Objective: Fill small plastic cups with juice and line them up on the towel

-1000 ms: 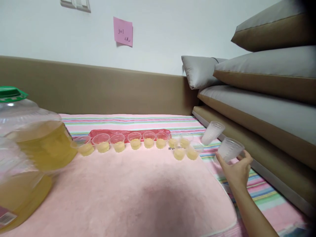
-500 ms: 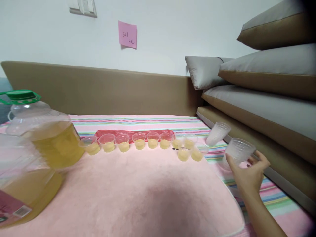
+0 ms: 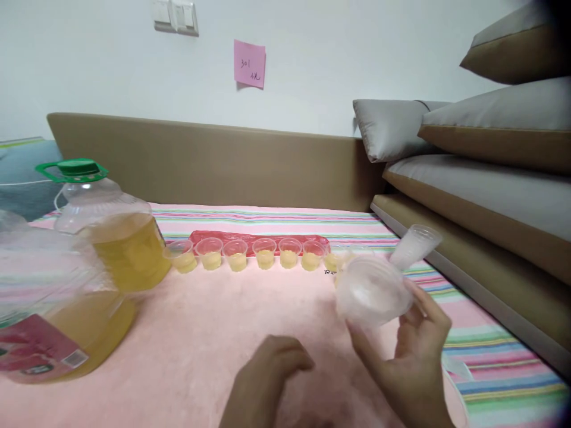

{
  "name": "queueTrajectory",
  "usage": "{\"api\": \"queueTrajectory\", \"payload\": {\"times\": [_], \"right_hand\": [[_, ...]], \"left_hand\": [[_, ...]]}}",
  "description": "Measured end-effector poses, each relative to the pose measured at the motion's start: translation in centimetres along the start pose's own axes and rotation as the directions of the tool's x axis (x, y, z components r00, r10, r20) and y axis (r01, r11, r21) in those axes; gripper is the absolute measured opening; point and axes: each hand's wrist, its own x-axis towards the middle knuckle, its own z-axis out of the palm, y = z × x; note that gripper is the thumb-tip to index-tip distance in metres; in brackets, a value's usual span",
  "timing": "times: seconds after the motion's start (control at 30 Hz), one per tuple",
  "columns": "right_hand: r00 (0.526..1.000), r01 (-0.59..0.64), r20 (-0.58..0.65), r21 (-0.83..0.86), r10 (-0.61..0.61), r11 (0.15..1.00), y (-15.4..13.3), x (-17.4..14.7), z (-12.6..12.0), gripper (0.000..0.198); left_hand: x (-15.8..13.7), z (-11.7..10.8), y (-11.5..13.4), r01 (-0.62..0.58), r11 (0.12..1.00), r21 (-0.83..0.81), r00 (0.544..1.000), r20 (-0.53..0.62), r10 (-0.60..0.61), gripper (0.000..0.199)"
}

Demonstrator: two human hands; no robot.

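My right hand (image 3: 408,351) grips a clear plastic cup (image 3: 372,291) between thumb and fingers, lifted and tilted over the right side of the pink mat. Blur hides whether more cups are nested in it. My left hand (image 3: 276,362) is low in the middle over the mat, fingers loosely bent and apart from the cup, holding nothing visible. Behind them runs a row of small plastic cups (image 3: 265,255) with a little yellow liquid in each. The held cup partly hides those at the row's right end. A whitish stack of plastic cups (image 3: 413,246) leans at the right.
Two big jugs of yellow liquid stand on the left: one with a green cap (image 3: 129,249), a nearer one with a pink label (image 3: 49,351). A red plastic bag (image 3: 223,236) lies behind the row. Grey and brown cushions (image 3: 491,184) are piled along the right.
My right hand has carried the plastic cup leftward from the striped cloth to over the mat, tipping it. My left hand has come into view. The camera has turned slightly left.
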Motion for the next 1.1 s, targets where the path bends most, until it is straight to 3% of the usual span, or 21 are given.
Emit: {"api": "queueTrajectory", "payload": {"times": [0.1, 0.23, 0.43, 0.67, 1.1], "right_hand": [[0.991, 0.053, 0.127, -0.003, -0.052, 0.999, -1.7, -1.5, 1.8, 0.077], [0.955, 0.18, 0.237, 0.005, -0.176, 0.984, -2.8, -2.2, 3.2, 0.061], [0.923, 0.186, 0.335, 0.037, -0.187, 0.982, -2.7, -2.7, 4.6, 0.052], [0.909, 0.219, 0.355, 0.045, -0.22, 0.975, -2.4, -3.1, 5.3, 0.05], [0.895, 0.259, 0.363, 0.048, -0.258, 0.965, -2.2, -3.1, 5.4, 0.053]], "left_hand": [[0.2, -1.6, -0.5, 0.18, 0.983, -0.019, 0.949, -0.26, -0.179, 0.043], [0.1, -2.1, -0.8, 0.264, 0.961, -0.083, 0.888, -0.369, -0.275, 0.064], [0.1, -2.1, -1.0, 0.374, 0.927, -0.027, 0.869, -0.339, -0.36, 0.07], [0.0, -2.3, -1.0, 0.525, 0.851, -0.004, 0.816, -0.282, -0.504, 0.071], [0.2, -2.2, -1.0, 0.56, 0.828, -0.005, 0.799, -0.262, -0.541, 0.066]]}}
